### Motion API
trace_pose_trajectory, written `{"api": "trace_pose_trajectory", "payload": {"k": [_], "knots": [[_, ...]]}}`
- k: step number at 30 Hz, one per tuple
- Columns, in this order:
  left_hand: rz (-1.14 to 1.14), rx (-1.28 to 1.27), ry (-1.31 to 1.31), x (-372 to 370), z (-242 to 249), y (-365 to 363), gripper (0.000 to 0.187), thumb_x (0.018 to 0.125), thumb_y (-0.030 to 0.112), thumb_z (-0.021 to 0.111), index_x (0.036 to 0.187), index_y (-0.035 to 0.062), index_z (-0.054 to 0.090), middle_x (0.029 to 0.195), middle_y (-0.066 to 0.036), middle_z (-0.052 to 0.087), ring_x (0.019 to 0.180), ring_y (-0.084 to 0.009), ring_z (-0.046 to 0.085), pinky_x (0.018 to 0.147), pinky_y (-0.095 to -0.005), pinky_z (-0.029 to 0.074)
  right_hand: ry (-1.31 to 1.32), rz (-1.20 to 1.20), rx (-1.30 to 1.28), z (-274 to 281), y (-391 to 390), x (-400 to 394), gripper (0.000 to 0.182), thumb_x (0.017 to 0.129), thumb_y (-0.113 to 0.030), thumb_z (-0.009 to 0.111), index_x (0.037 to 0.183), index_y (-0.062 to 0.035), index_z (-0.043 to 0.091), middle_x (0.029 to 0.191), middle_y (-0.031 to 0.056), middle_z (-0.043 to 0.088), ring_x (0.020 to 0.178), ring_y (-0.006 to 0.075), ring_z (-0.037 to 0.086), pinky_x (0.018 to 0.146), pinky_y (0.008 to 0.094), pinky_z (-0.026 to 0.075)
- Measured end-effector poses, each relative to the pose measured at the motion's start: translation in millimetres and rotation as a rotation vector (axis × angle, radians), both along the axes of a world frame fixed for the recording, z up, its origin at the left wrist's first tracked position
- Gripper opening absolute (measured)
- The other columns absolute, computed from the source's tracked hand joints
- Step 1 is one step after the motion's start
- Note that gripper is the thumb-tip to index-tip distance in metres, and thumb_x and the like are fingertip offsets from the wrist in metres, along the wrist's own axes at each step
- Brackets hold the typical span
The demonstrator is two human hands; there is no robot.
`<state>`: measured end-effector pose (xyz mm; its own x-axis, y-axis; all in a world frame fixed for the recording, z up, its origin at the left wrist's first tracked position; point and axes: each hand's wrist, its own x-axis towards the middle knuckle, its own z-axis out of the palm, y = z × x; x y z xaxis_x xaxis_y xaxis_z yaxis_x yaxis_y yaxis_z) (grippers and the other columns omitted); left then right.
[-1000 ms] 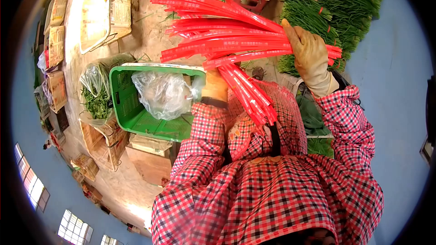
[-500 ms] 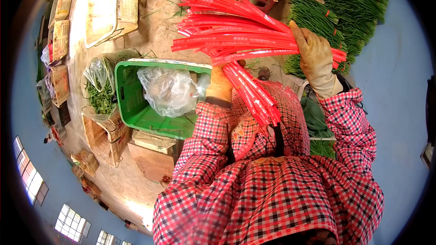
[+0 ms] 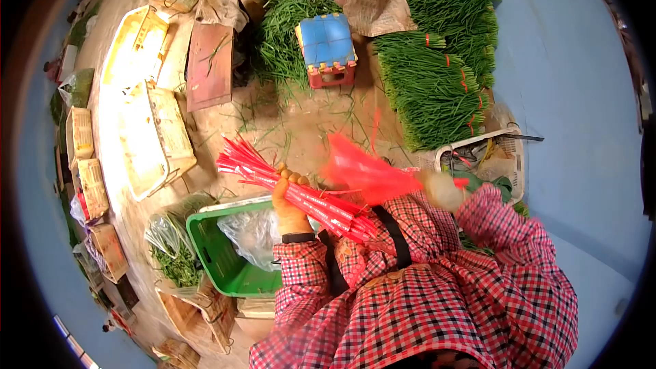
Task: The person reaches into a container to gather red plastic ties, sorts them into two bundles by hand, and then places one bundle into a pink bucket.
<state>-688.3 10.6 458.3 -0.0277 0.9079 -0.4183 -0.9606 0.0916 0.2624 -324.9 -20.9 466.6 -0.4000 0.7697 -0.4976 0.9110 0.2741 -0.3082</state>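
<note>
My left hand (image 3: 290,208), in an orange-tan glove, is closed around a bundle of printed red strips (image 3: 328,212). The bundle slants from upper left to lower right in front of my checked top. My gloved right hand (image 3: 443,190) is closed on a second bunch of red strips (image 3: 365,171), which fans out to the left. Motion smears this bunch and the right hand, so single strips hardly show. Below my left hand stands a green crate (image 3: 232,287) with a clear plastic bag (image 3: 249,236) in it.
Tied green stalk bundles (image 3: 430,89) lie at the upper right beside a blue wall (image 3: 560,96). A stool with a blue top (image 3: 326,39) stands ahead, near loose greens (image 3: 283,34). Pale crates (image 3: 160,137) line the left, and a white basket (image 3: 444,154) sits at the right.
The view has tilted forward to show more floor. My right hand has swung its strips down, away from the bundle in my left hand. The left bundle now points to the upper left.
</note>
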Motion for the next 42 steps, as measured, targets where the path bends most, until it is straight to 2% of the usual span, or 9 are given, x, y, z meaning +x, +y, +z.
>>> {"api": "trace_pose_trajectory", "payload": {"k": [1, 6, 11, 15, 18, 22, 24, 30, 42], "knots": [[-0.001, 0.013, -0.012, -5.6, -0.6, 8.2, 0.042, 0.076, 0.001, 0.066, 0.114, 0.0053, 0.05, 0.089, 0.002, 0.057, 0.08, -0.0115, 0.055, 0.075, -0.0278, 0.046, 0.325, 0.009, 0.02, -14.2, -23.6, 12.6, 0.029, 0.073, -0.006, 0.056, 0.102, -0.0055, 0.06, 0.08, 0.0174, 0.061, 0.068, 0.0328, 0.062, 0.058, 0.0429, 0.05], [-0.05, -0.014, -0.01, -5.7, 13.1, 36.0, 0.041, 0.077, 0.001, 0.065, 0.115, 0.0027, 0.05, 0.088, 0.001, 0.056, 0.08, -0.0125, 0.055, 0.077, -0.0291, 0.047, -0.14, 0.135, -0.068, -33.4, -107.7, -2.7, 0.018, 0.083, -0.013, 0.049, 0.094, -0.0044, 0.061, 0.073, 0.0111, 0.063, 0.065, 0.0265, 0.064, 0.055, 0.0378, 0.052], [-0.113, -0.036, 0.012, 34.9, 21.3, 89.7, 0.042, 0.077, 0.003, 0.067, 0.116, 0.0023, 0.052, 0.09, -0.001, 0.058, 0.08, -0.0145, 0.055, 0.076, -0.0307, 0.048, 0.163, 0.031, 0.053, -110.3, -111.9, 51.4, 0.021, 0.083, -0.008, 0.045, 0.097, 0.0007, 0.057, 0.081, 0.0173, 0.064, 0.071, 0.0338, 0.064, 0.059, 0.0428, 0.052], [-0.09, -0.029, -0.016, -12.6, 65.5, 115.5, 0.041, 0.075, 0.005, 0.069, 0.114, 0.0033, 0.055, 0.092, -0.001, 0.06, 0.081, -0.0149, 0.056, 0.075, -0.0295, 0.048, -0.08, 0.164, 0.098, -29.3, -22.7, 24.6, 0.019, 0.082, -0.011, 0.048, 0.095, -0.0008, 0.058, 0.079, 0.0181, 0.063, 0.066, 0.0325, 0.063, 0.054, 0.0436, 0.049], [-0.014, -0.041, 0.005, -36.5, 82.8, 129.3, 0.041, 0.075, 0.006, 0.069, 0.113, 0.0036, 0.055, 0.092, -0.001, 0.06, 0.081, -0.0147, 0.055, 0.076, -0.0293, 0.048, 0.061, -0.283, -0.011, 52.9, 80.4, -23.7, 0.023, 0.084, -0.017, 0.055, 0.101, -0.0008, 0.057, 0.085, 0.0197, 0.063, 0.07, 0.0346, 0.063, 0.059, 0.0437, 0.051], [-0.027, -0.065, 0.002, 17.8, 38.4, 166.7, 0.042, 0.076, 0.002, 0.066, 0.116, 0.0019, 0.051, 0.091, 0.0, 0.057, 0.082, -0.0129, 0.056, 0.076, -0.0292, 0.047, 0.183, -0.405, 0.252, -7.3, 144.3, 53.5, 0.037, 0.085, -0.014, 0.058, 0.12, -0.0035, 0.053, 0.092, 0.0182, 0.064, 0.077, 0.0307, 0.064, 0.07, 0.0392, 0.051], [-0.015, -0.048, 0.018, 4.3, 45.0, 162.8, 0.041, 0.076, 0.003, 0.067, 0.114, 0.0037, 0.052, 0.091, 0.001, 0.058, 0.081, -0.013, 0.055, 0.076, -0.029, 0.048, 0.253, -0.795, -0.191, 45.5, 182.4, 22.5, 0.035, 0.086, -0.011, 0.058, 0.119, -0.0017, 0.053, 0.088, 0.0172, 0.064, 0.073, 0.0278, 0.063, 0.067, 0.0372, 0.05], [0.002, -0.136, 0.182, -39.9, 32.9, 140.2, 0.036, 0.079, 0.01, 0.065, 0.114, 0.0071, 0.054, 0.082, -0.004, 0.058, 0.075, -0.0194, 0.056, 0.073, -0.0347, 0.05, 0.638, -0.934, -0.351, -14.2, 167.4, -18.0, 0.035, 0.084, -0.007, 0.063, 0.118, 0.0005, 0.054, 0.085, 0.0062, 0.062, 0.064, 0.0126, 0.055, 0.059, 0.0289, 0.046], [-0.092, 0.049, 0.026, 25.5, 39.4, 200.4, 0.043, 0.078, 0.005, 0.068, 0.117, 0.0016, 0.051, 0.091, -0.001, 0.059, 0.081, -0.014, 0.054, 0.076, -0.0291, 0.047, 0.98, -1.331, -0.184, -33.7, 227.4, 41.7, 0.026, 0.079, -0.005, 0.07, 0.102, -0.0013, 0.059, 0.084, 0.0054, 0.064, 0.063, 0.0129, 0.06, 0.057, 0.0258, 0.049]]}}
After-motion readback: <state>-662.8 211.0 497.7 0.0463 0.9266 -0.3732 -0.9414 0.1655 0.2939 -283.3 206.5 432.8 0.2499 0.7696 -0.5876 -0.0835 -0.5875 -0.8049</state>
